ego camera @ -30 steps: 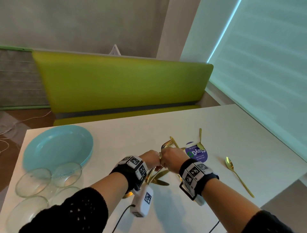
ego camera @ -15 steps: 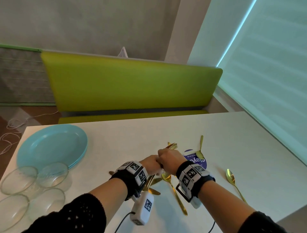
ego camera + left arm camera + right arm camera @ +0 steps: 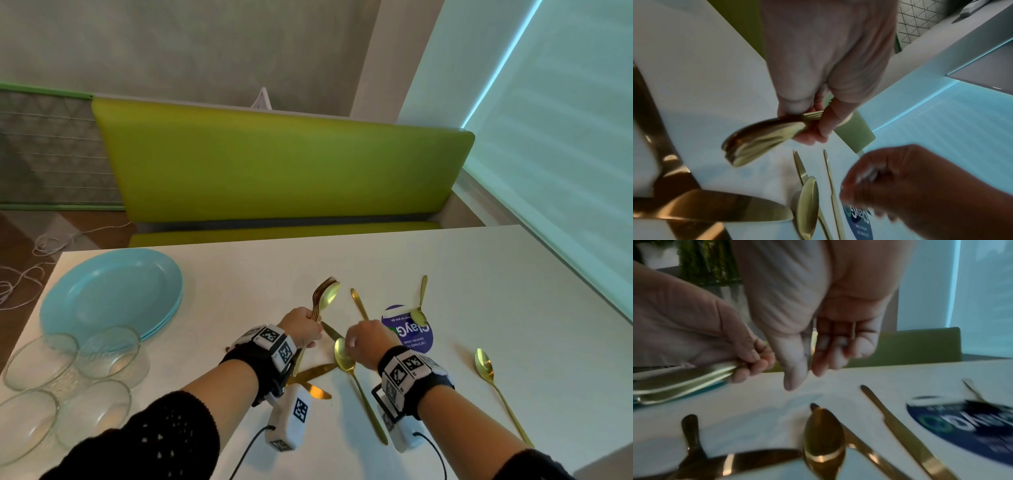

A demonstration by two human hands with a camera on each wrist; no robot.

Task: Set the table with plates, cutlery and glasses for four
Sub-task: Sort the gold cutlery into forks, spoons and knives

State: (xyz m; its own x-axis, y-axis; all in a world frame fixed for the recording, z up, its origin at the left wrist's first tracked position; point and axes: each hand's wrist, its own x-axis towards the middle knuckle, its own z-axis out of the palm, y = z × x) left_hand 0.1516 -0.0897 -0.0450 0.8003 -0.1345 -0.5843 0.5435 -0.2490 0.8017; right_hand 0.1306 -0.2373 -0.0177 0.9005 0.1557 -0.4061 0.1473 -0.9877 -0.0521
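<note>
We note the left hand (image 3: 301,327) clamped on a bundle (image 3: 323,296) of gold forks and a spoon, raised above the table (image 3: 479,281). The right hand (image 3: 364,344) hovers beside it, fingers loosely curled, holding nothing. A spoon (image 3: 346,359) and knives (image 3: 359,303) lie beneath. Plates (image 3: 109,291) sit at ten o'clock, glass bowls (image 3: 68,373) at eight.
</note>
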